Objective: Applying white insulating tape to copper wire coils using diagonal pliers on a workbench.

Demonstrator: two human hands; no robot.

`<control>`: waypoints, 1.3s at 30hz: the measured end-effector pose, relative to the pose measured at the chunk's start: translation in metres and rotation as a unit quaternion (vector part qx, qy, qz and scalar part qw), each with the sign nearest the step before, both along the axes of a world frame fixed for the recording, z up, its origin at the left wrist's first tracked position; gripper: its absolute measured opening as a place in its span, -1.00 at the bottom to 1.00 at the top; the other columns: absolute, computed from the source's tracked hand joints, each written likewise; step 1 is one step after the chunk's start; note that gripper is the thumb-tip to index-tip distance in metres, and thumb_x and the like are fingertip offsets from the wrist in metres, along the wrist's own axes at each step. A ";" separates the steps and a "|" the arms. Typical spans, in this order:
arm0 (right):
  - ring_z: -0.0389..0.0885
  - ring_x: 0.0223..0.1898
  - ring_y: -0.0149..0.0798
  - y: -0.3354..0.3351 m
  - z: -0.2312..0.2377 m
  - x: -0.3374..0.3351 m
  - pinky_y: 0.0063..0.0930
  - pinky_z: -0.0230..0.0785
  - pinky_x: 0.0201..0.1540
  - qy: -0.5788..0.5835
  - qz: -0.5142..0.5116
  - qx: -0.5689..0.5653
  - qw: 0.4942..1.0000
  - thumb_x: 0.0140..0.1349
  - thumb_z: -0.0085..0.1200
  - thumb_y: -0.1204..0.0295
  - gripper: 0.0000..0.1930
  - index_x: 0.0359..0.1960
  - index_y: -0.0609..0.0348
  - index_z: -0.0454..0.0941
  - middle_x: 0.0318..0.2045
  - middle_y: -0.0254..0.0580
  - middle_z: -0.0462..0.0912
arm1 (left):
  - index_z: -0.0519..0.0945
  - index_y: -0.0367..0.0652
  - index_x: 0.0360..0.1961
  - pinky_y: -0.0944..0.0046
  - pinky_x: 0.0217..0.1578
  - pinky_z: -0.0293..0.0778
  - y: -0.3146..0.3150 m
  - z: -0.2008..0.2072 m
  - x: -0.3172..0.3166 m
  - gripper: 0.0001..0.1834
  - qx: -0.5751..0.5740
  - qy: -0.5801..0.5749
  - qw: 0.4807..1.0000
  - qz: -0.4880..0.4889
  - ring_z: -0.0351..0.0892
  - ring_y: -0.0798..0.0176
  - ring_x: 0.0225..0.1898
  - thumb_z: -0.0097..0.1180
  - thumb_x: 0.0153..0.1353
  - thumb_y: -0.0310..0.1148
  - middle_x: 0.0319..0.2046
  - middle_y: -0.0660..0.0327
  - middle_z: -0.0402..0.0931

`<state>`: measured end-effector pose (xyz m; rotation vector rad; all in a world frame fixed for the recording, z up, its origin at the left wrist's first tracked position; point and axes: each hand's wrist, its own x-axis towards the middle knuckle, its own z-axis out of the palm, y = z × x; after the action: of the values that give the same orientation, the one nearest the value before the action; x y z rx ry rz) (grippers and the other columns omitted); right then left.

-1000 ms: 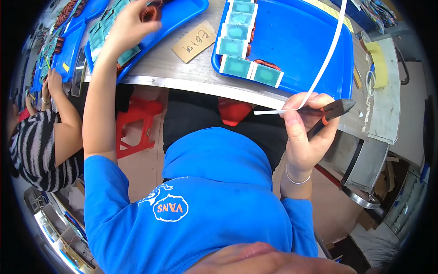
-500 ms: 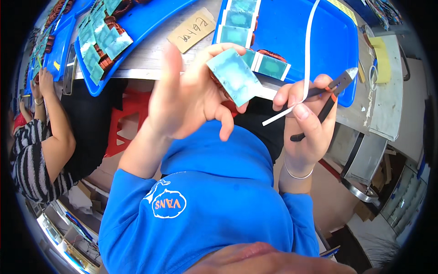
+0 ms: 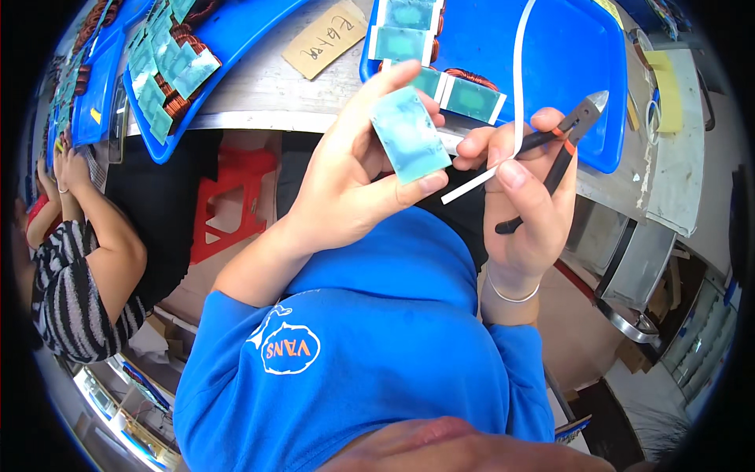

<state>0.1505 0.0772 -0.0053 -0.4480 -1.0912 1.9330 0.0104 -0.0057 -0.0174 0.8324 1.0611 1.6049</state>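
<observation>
My left hand (image 3: 346, 169) grips a square teal circuit board (image 3: 410, 134) by its edges, thumb at the lower edge and fingers around its far side. The underside of the board is hidden. In my right hand (image 3: 527, 189) is a pair of side cutters (image 3: 560, 161) with dark handles and orange near the joint, its jaws pointing up and right. Between thumb and fingers the same hand pinches a long white strip (image 3: 519, 75); its free end points down and left. The fingertips of my right hand are close to the board's right edge.
A blue tray (image 3: 550, 47) ahead holds several teal boards with copper coils (image 3: 470, 76). Further left, another blue tray (image 3: 236, 47) carries more of them. A cardboard label (image 3: 324, 41) lies between. On the left, a person in a striped top (image 3: 75, 291) works beside a red stool (image 3: 232, 200).
My left hand has turned and closed its thumb onto the board, whose face has swung more upright. My right hand has shifted slightly left with cutters and strip still in it.
</observation>
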 end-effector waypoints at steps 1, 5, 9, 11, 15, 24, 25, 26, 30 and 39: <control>0.54 -0.23 -0.15 0.000 0.000 -0.001 -0.34 0.47 -0.21 0.004 0.003 -0.005 1.000 0.08 -0.03 0.62 -0.60 -0.02 0.26 0.17 -0.37 -0.10 0.47 | -0.03 -0.23 0.26 0.31 -0.04 0.32 0.001 0.001 0.000 -0.11 0.007 0.002 1.000 0.013 0.30 0.31 -0.02 0.23 -0.07 -0.56 -0.10 0.16 0.25; 0.55 -0.24 -0.17 -0.002 -0.002 -0.002 -0.35 0.47 -0.20 0.007 0.022 -0.014 1.000 0.08 -0.03 0.63 -0.59 -0.02 0.26 0.17 -0.38 -0.10 0.48 | -0.02 -0.24 0.24 0.35 -0.09 0.26 0.001 -0.004 -0.001 -0.08 0.058 0.078 0.994 0.043 0.27 0.32 -0.11 0.19 -0.18 -0.56 -0.16 0.14 0.20; 0.55 -0.25 -0.20 -0.006 -0.002 -0.003 -0.39 0.45 -0.23 0.005 0.020 -0.021 1.000 0.08 -0.03 0.64 -0.59 -0.02 0.26 0.17 -0.38 -0.11 0.48 | 0.06 -0.27 0.19 0.33 -0.02 0.20 0.001 -0.009 -0.003 -0.10 0.087 0.159 0.983 0.014 0.21 0.27 -0.06 0.03 -0.35 -0.55 -0.12 0.11 0.17; 0.54 -0.25 -0.22 -0.008 -0.002 -0.004 -0.42 0.43 -0.24 -0.007 0.013 -0.030 0.999 0.06 -0.02 0.67 -0.58 -0.03 0.26 0.17 -0.39 -0.15 0.48 | 0.02 -0.25 0.20 0.32 -0.06 0.23 -0.001 -0.014 -0.010 -0.08 0.087 0.190 0.978 0.000 0.24 0.27 -0.10 0.08 -0.30 -0.43 -0.12 0.07 0.17; 0.54 -0.26 -0.23 -0.008 -0.008 -0.007 -0.41 0.40 -0.22 0.004 0.002 0.012 1.000 0.06 -0.01 0.68 -0.58 -0.03 0.25 0.17 -0.41 -0.18 0.48 | 0.03 -0.21 0.21 0.30 -0.04 0.21 -0.005 -0.008 -0.012 -0.08 0.026 0.190 0.981 -0.023 0.22 0.27 -0.07 0.11 -0.24 -0.20 -0.08 0.06 0.15; 0.52 -0.28 -0.26 -0.007 -0.009 -0.008 -0.39 0.39 -0.18 -0.001 -0.012 0.045 0.999 0.05 -0.01 0.70 -0.56 -0.02 0.26 0.15 -0.40 -0.21 0.46 | 0.06 -0.18 0.20 0.32 -0.01 0.17 -0.004 -0.008 -0.013 -0.12 0.027 0.213 0.976 -0.038 0.20 0.28 -0.02 0.08 -0.23 -0.19 -0.07 0.10 0.15; 0.52 -0.29 -0.27 -0.008 -0.010 -0.007 -0.39 0.39 -0.18 -0.002 -0.014 0.049 0.999 0.05 -0.01 0.71 -0.56 -0.02 0.26 0.16 -0.40 -0.21 0.46 | 0.06 -0.18 0.20 0.32 0.00 0.17 -0.005 -0.007 -0.013 -0.12 0.029 0.215 0.975 -0.039 0.20 0.28 -0.02 0.08 -0.23 -0.19 -0.07 0.10 0.15; 0.52 -0.29 -0.28 -0.008 -0.011 -0.006 -0.40 0.39 -0.17 -0.003 -0.016 0.053 0.998 0.05 -0.01 0.71 -0.56 -0.02 0.26 0.16 -0.40 -0.22 0.46 | 0.06 -0.18 0.20 0.32 0.00 0.17 -0.004 -0.008 -0.011 -0.12 0.031 0.216 0.975 -0.040 0.20 0.28 -0.02 0.08 -0.23 -0.19 -0.07 0.10 0.15; 0.51 -0.29 -0.29 -0.008 -0.012 -0.006 -0.40 0.39 -0.18 0.004 -0.020 0.054 0.998 0.05 -0.01 0.70 -0.56 -0.02 0.26 0.16 -0.40 -0.22 0.45 | 0.06 -0.18 0.20 0.32 0.01 0.16 -0.003 -0.009 -0.008 -0.12 0.017 0.194 0.980 -0.038 0.20 0.28 -0.01 0.07 -0.23 -0.20 -0.07 0.10 0.15; 0.50 -0.31 -0.31 -0.008 -0.011 -0.007 -0.41 0.39 -0.17 -0.005 -0.028 0.056 0.998 0.05 0.00 0.71 -0.56 -0.03 0.27 0.16 -0.40 -0.23 0.45 | 0.10 -0.23 0.18 0.35 -0.02 0.19 -0.001 -0.010 -0.006 -0.18 0.034 0.207 0.978 -0.008 0.21 0.29 -0.04 0.11 -0.16 -0.22 -0.08 0.08 0.18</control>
<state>0.1434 0.0690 -0.0165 -0.4230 -1.1756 1.8114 0.0043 -0.0069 -0.0277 1.2550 1.2871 1.4957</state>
